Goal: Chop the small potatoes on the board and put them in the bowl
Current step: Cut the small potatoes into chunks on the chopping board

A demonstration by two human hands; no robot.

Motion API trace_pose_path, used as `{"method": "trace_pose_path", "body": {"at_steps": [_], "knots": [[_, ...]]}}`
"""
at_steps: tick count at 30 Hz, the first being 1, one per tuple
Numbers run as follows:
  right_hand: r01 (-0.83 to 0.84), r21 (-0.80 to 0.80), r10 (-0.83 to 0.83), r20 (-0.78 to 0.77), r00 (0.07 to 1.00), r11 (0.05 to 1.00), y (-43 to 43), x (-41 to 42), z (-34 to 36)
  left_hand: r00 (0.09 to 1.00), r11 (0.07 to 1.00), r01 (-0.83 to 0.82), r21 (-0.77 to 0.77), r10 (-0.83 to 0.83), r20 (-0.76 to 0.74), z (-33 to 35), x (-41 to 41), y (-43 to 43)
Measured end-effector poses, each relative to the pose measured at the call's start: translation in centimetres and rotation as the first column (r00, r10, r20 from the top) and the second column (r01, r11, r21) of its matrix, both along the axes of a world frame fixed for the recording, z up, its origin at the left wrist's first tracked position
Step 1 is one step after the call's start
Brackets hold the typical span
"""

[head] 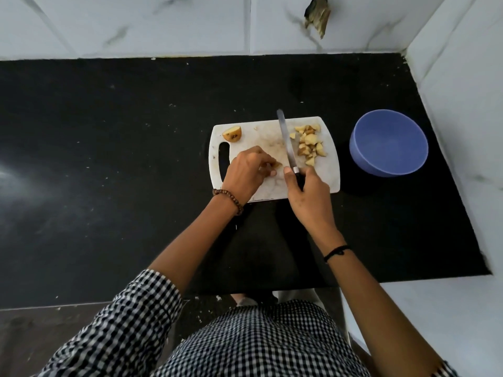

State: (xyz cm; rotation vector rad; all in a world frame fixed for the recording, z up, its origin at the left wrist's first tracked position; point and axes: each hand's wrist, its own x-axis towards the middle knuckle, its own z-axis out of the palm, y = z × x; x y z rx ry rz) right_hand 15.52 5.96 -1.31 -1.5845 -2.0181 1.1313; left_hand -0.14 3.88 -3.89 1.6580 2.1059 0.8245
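Sleeve (122,322): checked black and white, rolled up the left forearm, over the near edge of the desk.
Cord (336,251): thin, black, tied round the right wrist.
Bracelet (230,200): brown beads round the left wrist, just off the board's near edge.
Right hand (307,194): wraps its fingers round the dark handle of the knife, above the board's near edge.
Left hand (245,172): bends over the near left part of the board, fingertips pinching a potato piece.
Potato piece (276,165): small and pale, mostly hidden under the left fingertips, just left of the blade.
Knife (287,142): long narrow blade running from the right hand away across the board, tip past the board's far edge; whether the edge touches the board, cannot tell.
Board (261,134): white, stained, handle slot at its left end, lying on the middle of the desk.
Chopped potatoes (310,144): loose heap of chunks on the board's right side, right of the blade.
Half potato (232,133): lying at the board's far left corner, well apart from the heap.
Bowl (389,142): blue, round, standing on the desk right of the board, near the desk's right edge.
Desk (109,159): black, speckled with pale crumbs.
Wall (163,28): white marbled tiles along the desk's far and right edges, with a broken patch (317,16) high up.
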Motion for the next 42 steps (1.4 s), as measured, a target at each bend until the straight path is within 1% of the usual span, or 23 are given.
{"method": "trace_pose_path", "body": {"at_steps": [5,9,12,16,21,27,32,38,42], "knots": [[-0.043,-0.031,0.045,0.075,0.996,0.999,-2.0,0.2,0.0,0.999,0.999,-0.047,0.002,0.047,0.019,-0.2,0.3,0.1],[-0.063,-0.046,0.068,0.134,0.989,0.997,-3.0,0.3,0.1,1.0,1.0,-0.023,-0.011,0.023,0.015,0.0,0.3,0.1],[-0.091,-0.033,0.096,0.174,0.98,0.995,-3.4,0.2,0.2,1.0,1.0,0.007,-0.03,-0.008,-0.017,0.2,0.2,0.2],[-0.108,-0.013,0.107,0.234,0.966,0.994,-3.6,0.1,0.2,0.994,0.999,0.05,-0.009,-0.051,-0.097,0.0,0.2,0.4],[-0.14,0.019,0.124,0.362,0.924,0.99,-3.9,-0.4,-0.2,0.993,0.998,0.051,-0.041,-0.055,-0.106,-0.2,0.3,0.8],[-0.142,-0.04,0.146,0.388,0.91,0.989,-3.7,-1.1,0.1,0.993,0.998,0.058,-0.017,-0.059,-0.102,-0.4,0.3,0.8],[-0.151,-0.057,0.161,0.395,0.904,0.987,-3.3,-0.9,0.5,0.992,0.997,0.08,-0.01,-0.081,-0.099,-0.6,0.1,1.0],[-0.136,-0.106,0.168,0.404,0.899,0.985,-2.5,-2.1,0.6,0.991,0.996,0.079,-0.038,-0.082,-0.106,-0.7,-0.1,1.0],[-0.152,-0.09,0.176,0.423,0.889,0.984,-2.5,-2.3,0.5,0.994,0.996,0.056,-0.063,-0.062,-0.092,-0.4,0.0,0.9]]}}
